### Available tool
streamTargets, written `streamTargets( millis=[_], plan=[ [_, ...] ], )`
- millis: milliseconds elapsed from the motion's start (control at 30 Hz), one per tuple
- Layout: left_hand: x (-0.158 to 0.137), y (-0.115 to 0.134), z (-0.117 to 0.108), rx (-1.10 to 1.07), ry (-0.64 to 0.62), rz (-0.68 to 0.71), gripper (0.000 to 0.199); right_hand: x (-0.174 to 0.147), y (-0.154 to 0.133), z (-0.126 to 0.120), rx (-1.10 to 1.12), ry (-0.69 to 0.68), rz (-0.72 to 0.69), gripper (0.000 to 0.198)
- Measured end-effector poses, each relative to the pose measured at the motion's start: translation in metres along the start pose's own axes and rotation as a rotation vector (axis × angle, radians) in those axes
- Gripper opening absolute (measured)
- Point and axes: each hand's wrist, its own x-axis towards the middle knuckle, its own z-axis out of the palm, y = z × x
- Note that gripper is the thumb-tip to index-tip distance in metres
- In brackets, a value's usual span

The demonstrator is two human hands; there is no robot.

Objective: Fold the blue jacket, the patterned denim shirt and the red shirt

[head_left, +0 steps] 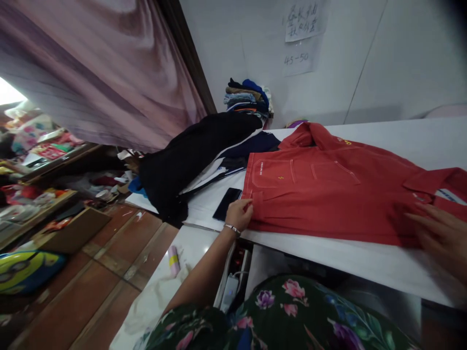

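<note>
A red shirt (328, 194) with light stitching and sewn pocket outlines lies spread across the white table. My left hand (239, 214) is closed at the shirt's near left corner, its fingertips pinching the edge of the cloth. On the right, my right hand (441, 233) hovers over or touches the shirt near its collar (434, 182), fingers stretched out and slightly blurred. Whether those fingertips press on the cloth I cannot tell. Just beyond my left hand lies a dark phone (226, 203).
Black garments (197, 155) are heaped left of the shirt, and a stack of folded clothes (248, 97) stands behind them. A pink-and-yellow tube (173, 261) lies on the white surface (197, 238) nearby. A pink curtain (120, 63) hangs at the left.
</note>
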Motion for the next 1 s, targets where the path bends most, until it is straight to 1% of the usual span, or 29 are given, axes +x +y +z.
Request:
streamTargets(
  millis=[33, 67, 100, 133, 200, 233, 300, 367, 433, 533, 633, 700, 733, 767, 833, 900, 933, 1000],
  plan=[
    [0.005, 0.0, -0.002, 0.048, 0.029, -0.056, 0.029, 0.009, -0.022, -0.001, 0.074, -0.022, -0.064, 0.041],
    [0.011, 0.001, -0.003, 0.094, 0.033, -0.101, 0.028, 0.017, -0.044, 0.0, 0.124, -0.049, -0.096, 0.04],
    [0.017, 0.002, -0.003, 0.13, 0.018, -0.131, 0.029, 0.023, -0.063, 0.004, 0.146, -0.08, -0.097, 0.04],
    [0.023, 0.003, -0.001, 0.156, -0.008, -0.148, 0.03, 0.027, -0.08, 0.009, 0.158, -0.142, -0.111, 0.043],
    [0.035, 0.008, 0.003, 0.197, -0.061, -0.157, 0.033, 0.028, -0.103, 0.024, 0.127, -0.268, -0.119, 0.051],
    [0.041, 0.01, 0.006, 0.218, -0.079, -0.155, 0.035, 0.026, -0.11, 0.032, 0.108, -0.307, -0.123, 0.055],
    [0.051, 0.013, 0.011, 0.252, -0.105, -0.143, 0.041, 0.02, -0.115, 0.045, 0.077, -0.343, -0.135, 0.058],
    [0.061, 0.014, 0.016, 0.249, -0.143, -0.141, 0.043, 0.014, -0.113, 0.052, 0.07, -0.343, -0.151, 0.057],
    [0.069, 0.012, 0.018, 0.214, -0.176, -0.158, 0.036, 0.011, -0.109, 0.053, 0.078, -0.344, -0.151, 0.056],
    [0.077, 0.006, 0.019, 0.179, -0.185, -0.211, 0.026, 0.012, -0.108, 0.049, 0.09, -0.36, -0.139, 0.055],
    [0.08, 0.005, 0.017, 0.204, -0.175, -0.223, 0.023, 0.013, -0.111, 0.047, 0.084, -0.38, -0.129, 0.055],
    [0.077, 0.01, 0.016, 0.246, -0.128, -0.187, 0.022, 0.014, -0.113, 0.047, 0.078, -0.381, -0.121, 0.056],
    [0.073, 0.014, 0.016, 0.264, -0.089, -0.148, 0.023, 0.013, -0.113, 0.047, 0.074, -0.384, -0.121, 0.056],
    [0.068, 0.02, 0.017, 0.274, -0.053, -0.088, 0.024, 0.013, -0.113, 0.047, 0.071, -0.39, -0.12, 0.056],
    [0.056, 0.032, 0.023, 0.269, -0.012, 0.086, 0.03, 0.014, -0.113, 0.045, 0.074, -0.412, -0.111, 0.057],
    [0.044, 0.043, 0.033, 0.259, -0.062, 0.241, 0.044, 0.018, -0.115, 0.041, 0.104, -0.431, -0.084, 0.058],
    [0.039, 0.047, 0.039, 0.26, -0.114, 0.283, 0.052, 0.022, -0.118, 0.038, 0.127, -0.432, -0.068, 0.058],
    [0.032, 0.05, 0.05, 0.273, -0.215, 0.294, 0.065, 0.034, -0.126, 0.032, 0.168, -0.412, -0.054, 0.057]
  ],
)
